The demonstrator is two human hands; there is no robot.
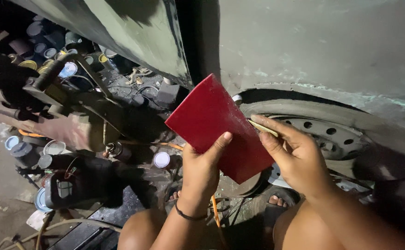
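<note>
Down beside the car's wheel (332, 136), the left hand (202, 169) grips a red flat board (218, 127) from below, thumb clamped on its face. Right hand (295, 155) pinches a thin pale scraper (262, 128) against the board's edge; the grey sanded car panel (323, 46) above looks patchy, with finishing left, I'd judge.

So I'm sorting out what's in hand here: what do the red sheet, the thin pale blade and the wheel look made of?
The red sheet, held by the left hand, looks like stiff plastic or coated board: flat, smooth, faint sheen. The pale blade in the right hand seems thin plastic or metal; too small to tell. The wheel looks like pressed steel, dull grey with round holes.
</note>
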